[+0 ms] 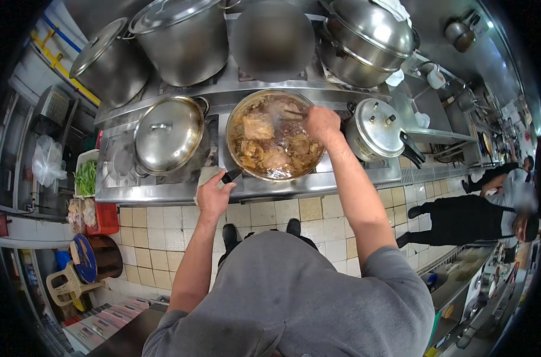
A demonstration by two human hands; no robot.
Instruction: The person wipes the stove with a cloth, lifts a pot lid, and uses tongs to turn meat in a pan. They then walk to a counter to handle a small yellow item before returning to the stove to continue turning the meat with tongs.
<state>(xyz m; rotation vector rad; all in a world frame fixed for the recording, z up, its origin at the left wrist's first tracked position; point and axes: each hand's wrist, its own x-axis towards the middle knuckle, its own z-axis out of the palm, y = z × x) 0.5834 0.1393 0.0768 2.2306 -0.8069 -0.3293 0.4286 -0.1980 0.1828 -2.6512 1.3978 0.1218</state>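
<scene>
A wide pan (231,146) of bubbling brown liquid stands on the stove in front of me, with a large pale block of food (258,127) and several browned pieces in it. At its lower left, my left hand (213,196) is closed round the end of the dark pan handle (231,175), with a pale cloth (206,177) in the same grip. Over the pan's right rim, my right hand (324,124) is closed on a slim utensil (293,113) dipping into the liquid. Steam and my fingers hide what kind it is.
A lidded pot (168,137) stands left of the pan, a pressure cooker (377,130) close on the right. Large stockpots (178,44) and a domed steamer (368,41) line the back. Greens (86,177) sit far left. Another person (466,220) stands at right.
</scene>
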